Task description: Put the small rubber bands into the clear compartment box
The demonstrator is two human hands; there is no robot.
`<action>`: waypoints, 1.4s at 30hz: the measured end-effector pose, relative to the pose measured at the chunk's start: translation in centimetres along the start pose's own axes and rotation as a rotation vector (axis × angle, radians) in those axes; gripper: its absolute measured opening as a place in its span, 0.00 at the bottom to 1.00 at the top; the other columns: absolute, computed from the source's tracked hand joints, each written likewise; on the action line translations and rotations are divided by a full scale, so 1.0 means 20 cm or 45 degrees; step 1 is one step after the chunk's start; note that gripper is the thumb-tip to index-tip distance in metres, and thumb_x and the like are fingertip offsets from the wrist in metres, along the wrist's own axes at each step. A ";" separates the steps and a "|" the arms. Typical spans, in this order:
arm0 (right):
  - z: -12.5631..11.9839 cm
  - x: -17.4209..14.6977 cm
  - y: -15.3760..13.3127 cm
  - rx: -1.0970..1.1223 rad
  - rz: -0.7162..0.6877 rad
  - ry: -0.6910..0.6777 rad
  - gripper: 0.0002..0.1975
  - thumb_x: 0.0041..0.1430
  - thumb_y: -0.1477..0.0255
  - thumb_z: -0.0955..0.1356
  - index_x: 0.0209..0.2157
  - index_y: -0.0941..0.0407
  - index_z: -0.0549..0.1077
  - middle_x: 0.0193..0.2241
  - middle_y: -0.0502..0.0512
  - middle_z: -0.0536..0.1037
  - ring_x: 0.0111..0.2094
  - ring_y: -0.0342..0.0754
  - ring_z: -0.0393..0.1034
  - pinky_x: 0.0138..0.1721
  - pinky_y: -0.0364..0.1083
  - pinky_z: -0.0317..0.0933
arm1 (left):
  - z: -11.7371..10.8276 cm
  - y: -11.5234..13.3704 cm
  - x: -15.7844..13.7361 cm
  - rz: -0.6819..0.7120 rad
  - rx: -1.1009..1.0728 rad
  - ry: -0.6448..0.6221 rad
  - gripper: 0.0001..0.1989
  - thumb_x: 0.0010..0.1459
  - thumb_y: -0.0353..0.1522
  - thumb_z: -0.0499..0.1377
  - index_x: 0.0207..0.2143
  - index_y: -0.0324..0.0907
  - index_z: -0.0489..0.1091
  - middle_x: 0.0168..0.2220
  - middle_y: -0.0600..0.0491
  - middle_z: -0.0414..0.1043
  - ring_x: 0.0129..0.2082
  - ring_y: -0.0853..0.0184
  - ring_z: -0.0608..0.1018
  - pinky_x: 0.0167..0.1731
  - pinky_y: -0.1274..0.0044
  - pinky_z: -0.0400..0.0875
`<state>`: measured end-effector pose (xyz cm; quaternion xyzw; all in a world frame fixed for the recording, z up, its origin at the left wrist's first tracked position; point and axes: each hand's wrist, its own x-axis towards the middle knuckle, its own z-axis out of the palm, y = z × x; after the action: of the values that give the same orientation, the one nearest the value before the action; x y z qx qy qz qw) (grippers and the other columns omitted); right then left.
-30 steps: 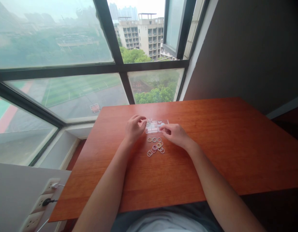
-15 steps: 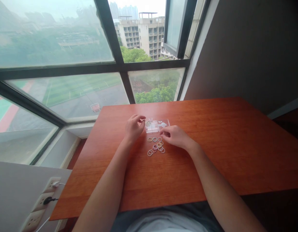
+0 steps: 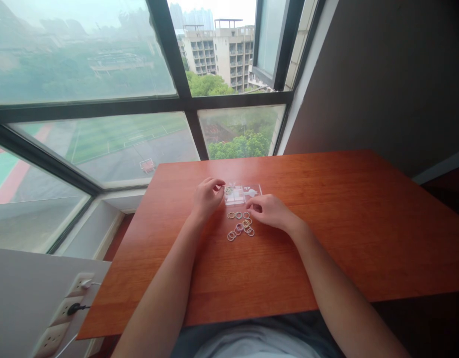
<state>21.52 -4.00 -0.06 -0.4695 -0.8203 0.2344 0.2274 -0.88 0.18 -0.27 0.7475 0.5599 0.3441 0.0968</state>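
A clear plastic box (image 3: 235, 200) lies on the table between my hands, with some small rings (image 3: 229, 190) in its back left part. Beside its left edge, my left hand (image 3: 207, 199) has its fingers curled and the tips close together; whether they hold anything is too small to tell. At the box's front right corner my right hand (image 3: 269, 209) is closed, thumb and fingers drawn together at the clear lid-like part (image 3: 255, 191). What its fingertips hold, if anything, is hidden. Several pale, yellowish and pinkish rings (image 3: 239, 228) lie on the wood in front of the box, some overlapping.
The reddish-brown wooden table (image 3: 348, 223) stretches to the right. Behind it stand window panes in a dark frame (image 3: 185, 103). Wall sockets (image 3: 65, 312) with plugs and cords are at the lower left, beside the table's edge.
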 end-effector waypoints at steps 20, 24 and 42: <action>0.02 0.00 0.00 -0.022 0.026 -0.007 0.07 0.55 0.75 0.67 0.34 0.54 0.77 0.25 0.48 0.76 0.27 0.40 0.65 0.29 0.40 0.53 | 0.00 0.09 0.20 -0.150 0.559 -0.477 0.07 0.49 0.31 0.59 0.30 0.47 0.77 0.33 0.49 0.78 0.33 0.61 0.77 0.31 0.75 0.69; 0.02 0.01 0.00 -0.019 0.024 -0.001 0.07 0.55 0.75 0.66 0.34 0.53 0.77 0.25 0.48 0.76 0.27 0.40 0.66 0.30 0.40 0.53 | -0.01 0.12 0.27 -0.155 0.649 -0.607 0.07 0.46 0.29 0.61 0.29 0.47 0.78 0.35 0.48 0.77 0.33 0.59 0.77 0.32 0.74 0.70; 0.02 0.01 0.01 -0.026 0.026 0.007 0.07 0.54 0.75 0.67 0.34 0.53 0.77 0.25 0.47 0.76 0.26 0.40 0.66 0.28 0.40 0.52 | -0.01 0.12 0.29 -0.071 0.709 -0.634 0.05 0.45 0.31 0.63 0.28 0.45 0.78 0.33 0.45 0.77 0.31 0.60 0.77 0.33 0.74 0.70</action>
<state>21.33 -3.89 -0.38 -0.4809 -0.8172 0.2271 0.2224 1.70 4.43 3.48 0.7903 0.6116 -0.0167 0.0323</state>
